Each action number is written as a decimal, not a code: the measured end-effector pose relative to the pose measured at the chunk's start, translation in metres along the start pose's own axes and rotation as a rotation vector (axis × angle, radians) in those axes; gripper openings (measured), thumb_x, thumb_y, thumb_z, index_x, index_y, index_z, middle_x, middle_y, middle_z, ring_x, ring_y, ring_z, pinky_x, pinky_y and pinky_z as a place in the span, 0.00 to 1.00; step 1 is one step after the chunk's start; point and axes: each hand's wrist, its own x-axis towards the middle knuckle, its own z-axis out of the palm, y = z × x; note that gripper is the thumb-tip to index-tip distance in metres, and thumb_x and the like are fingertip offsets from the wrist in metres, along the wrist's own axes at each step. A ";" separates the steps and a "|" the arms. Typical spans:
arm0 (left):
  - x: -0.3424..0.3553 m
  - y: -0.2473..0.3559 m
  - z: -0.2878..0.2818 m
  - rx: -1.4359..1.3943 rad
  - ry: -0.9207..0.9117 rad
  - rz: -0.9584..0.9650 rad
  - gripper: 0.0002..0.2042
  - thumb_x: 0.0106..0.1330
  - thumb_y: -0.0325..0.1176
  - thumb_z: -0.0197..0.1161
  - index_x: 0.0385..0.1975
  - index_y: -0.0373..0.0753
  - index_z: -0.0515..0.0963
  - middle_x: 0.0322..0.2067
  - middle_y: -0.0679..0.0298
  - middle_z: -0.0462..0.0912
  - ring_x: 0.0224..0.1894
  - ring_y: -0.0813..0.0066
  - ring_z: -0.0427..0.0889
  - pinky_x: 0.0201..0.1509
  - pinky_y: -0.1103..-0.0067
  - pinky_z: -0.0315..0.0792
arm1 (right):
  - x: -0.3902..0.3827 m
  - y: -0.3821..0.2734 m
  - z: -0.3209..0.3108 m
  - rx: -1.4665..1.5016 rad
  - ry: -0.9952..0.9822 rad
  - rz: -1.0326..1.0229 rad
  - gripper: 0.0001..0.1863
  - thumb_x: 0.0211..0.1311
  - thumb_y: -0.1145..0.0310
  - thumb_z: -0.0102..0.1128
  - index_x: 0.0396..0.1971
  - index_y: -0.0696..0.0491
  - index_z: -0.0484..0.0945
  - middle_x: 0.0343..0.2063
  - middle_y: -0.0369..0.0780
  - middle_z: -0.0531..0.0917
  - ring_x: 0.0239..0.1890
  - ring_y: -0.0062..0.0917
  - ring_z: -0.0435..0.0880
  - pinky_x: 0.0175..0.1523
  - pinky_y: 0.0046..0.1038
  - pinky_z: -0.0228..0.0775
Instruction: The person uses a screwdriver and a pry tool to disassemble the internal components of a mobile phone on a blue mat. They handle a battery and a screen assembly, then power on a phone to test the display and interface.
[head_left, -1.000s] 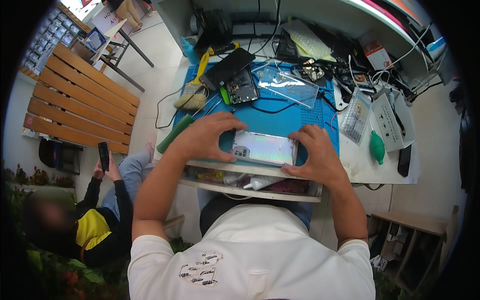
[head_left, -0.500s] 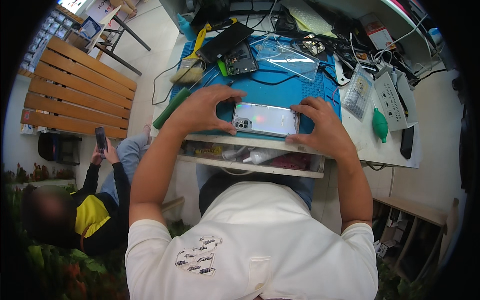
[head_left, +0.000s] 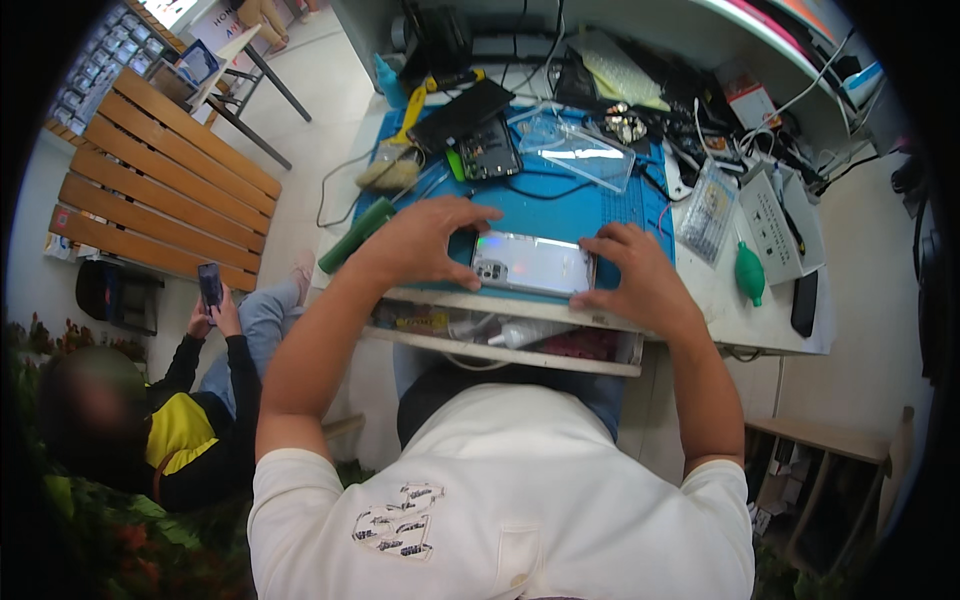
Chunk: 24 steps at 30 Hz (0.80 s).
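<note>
A silvery smartphone (head_left: 540, 264) lies back side up near the front edge of the blue work mat (head_left: 590, 215), its camera cluster at the left end. My right hand (head_left: 640, 278) grips the phone's right end, thumb at the near corner and fingers at the far one. Around the left end curves my left hand (head_left: 425, 243), thumb at the near corner and fingers spread apart above the far edge. Beyond lie an opened phone (head_left: 490, 150), a dark screen panel (head_left: 460, 115) and a clear plastic case (head_left: 590, 160).
A brush (head_left: 390, 170) and a green roll (head_left: 357, 235) lie left of the phone. To the right are a bubble-wrapped item (head_left: 707, 213), a green air blower (head_left: 749, 275) and a white box (head_left: 785, 225). Below, an open drawer (head_left: 500, 355) holds tubes. A seated person (head_left: 180, 430) holds a phone.
The whole bench sits slightly lower in the picture, as the view has tilted. Both hands stay at the phone's ends, with little other movement.
</note>
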 end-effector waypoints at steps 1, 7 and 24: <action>-0.002 0.004 -0.003 0.028 -0.008 0.001 0.46 0.46 0.44 0.93 0.70 0.47 0.83 0.55 0.58 0.91 0.58 0.59 0.89 0.67 0.64 0.80 | -0.001 0.003 0.001 -0.026 -0.002 -0.035 0.47 0.43 0.44 0.91 0.61 0.57 0.88 0.55 0.44 0.87 0.60 0.43 0.83 0.68 0.42 0.72; 0.015 -0.007 -0.034 0.105 0.341 -0.130 0.26 0.57 0.39 0.88 0.57 0.43 0.90 0.49 0.61 0.91 0.48 0.65 0.91 0.55 0.70 0.85 | 0.021 -0.008 -0.016 -0.082 -0.020 -0.005 0.39 0.58 0.47 0.86 0.62 0.58 0.86 0.56 0.46 0.88 0.61 0.45 0.83 0.67 0.46 0.75; 0.134 -0.047 -0.031 0.567 0.236 -0.288 0.15 0.67 0.47 0.79 0.40 0.41 0.95 0.38 0.52 0.94 0.46 0.50 0.93 0.52 0.59 0.85 | 0.070 -0.031 0.001 -0.068 0.070 -0.207 0.18 0.70 0.60 0.76 0.51 0.56 0.91 0.46 0.45 0.91 0.54 0.42 0.87 0.62 0.42 0.77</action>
